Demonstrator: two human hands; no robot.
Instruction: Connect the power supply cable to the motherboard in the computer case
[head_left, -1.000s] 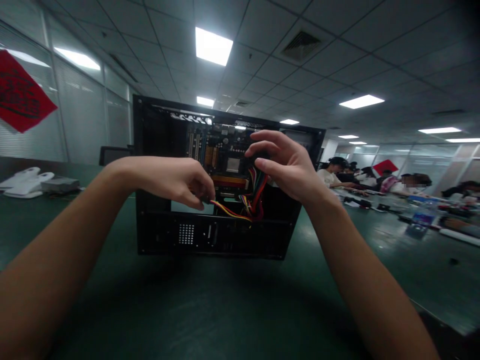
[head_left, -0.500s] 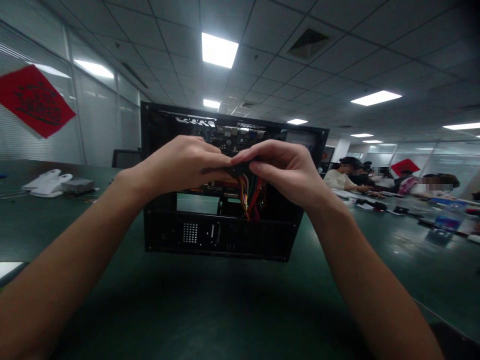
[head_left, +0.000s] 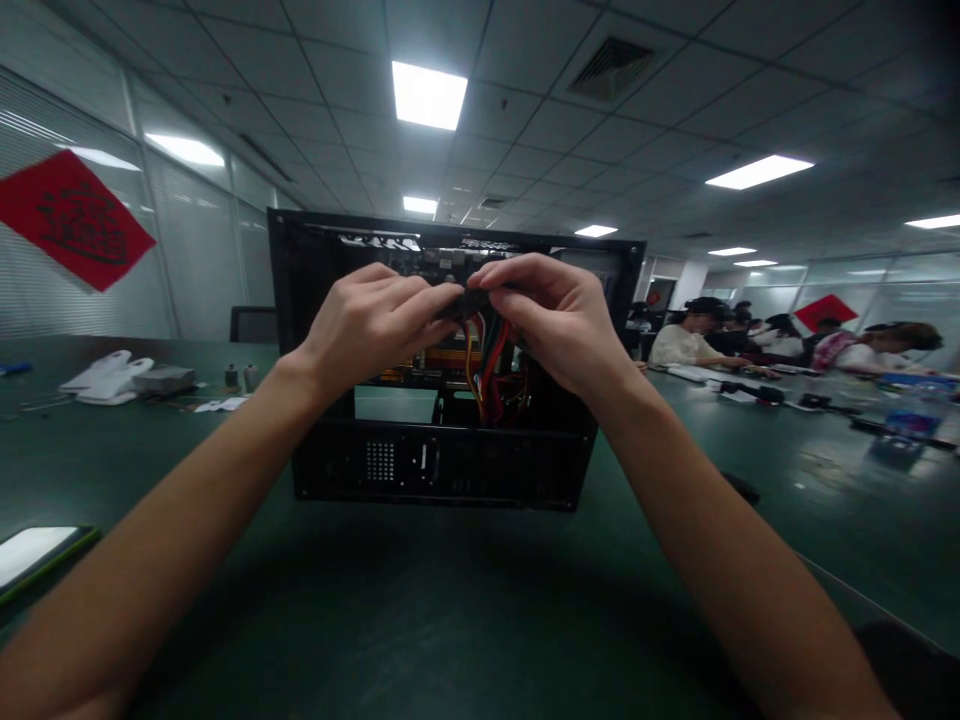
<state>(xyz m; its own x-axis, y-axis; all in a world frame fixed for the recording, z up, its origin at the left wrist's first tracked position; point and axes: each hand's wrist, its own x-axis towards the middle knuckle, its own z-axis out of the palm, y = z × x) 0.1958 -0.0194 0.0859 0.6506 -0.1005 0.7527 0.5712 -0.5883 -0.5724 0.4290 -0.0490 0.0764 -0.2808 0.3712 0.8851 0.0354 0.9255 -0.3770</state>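
A black computer case (head_left: 480, 470) stands on the green table with its open side towards me. Within its opening, my left hand (head_left: 382, 315) and my right hand (head_left: 551, 315) meet, fingers closed on a dark power connector (head_left: 475, 302). Out of that connector hangs a bundle of coloured wires (head_left: 491, 365), red, yellow and black, running down into the lower part of the case. Behind my fingers lies part of a motherboard (head_left: 448, 262); my hands cover most of it. The exact grip of the fingertips is hard to see.
On the left of the table (head_left: 420, 610) lie a white plastic bag (head_left: 109, 377), a grey box (head_left: 165, 380) and a phone-like device with a green edge (head_left: 41, 555). At the right stands a plastic bottle (head_left: 911, 415). Several people (head_left: 686, 340) sit farther back on the right.
Both hands have shifted slightly left with the connector, and more of it and its wires now shows. The view has turned a little, bringing more of the left table into sight.
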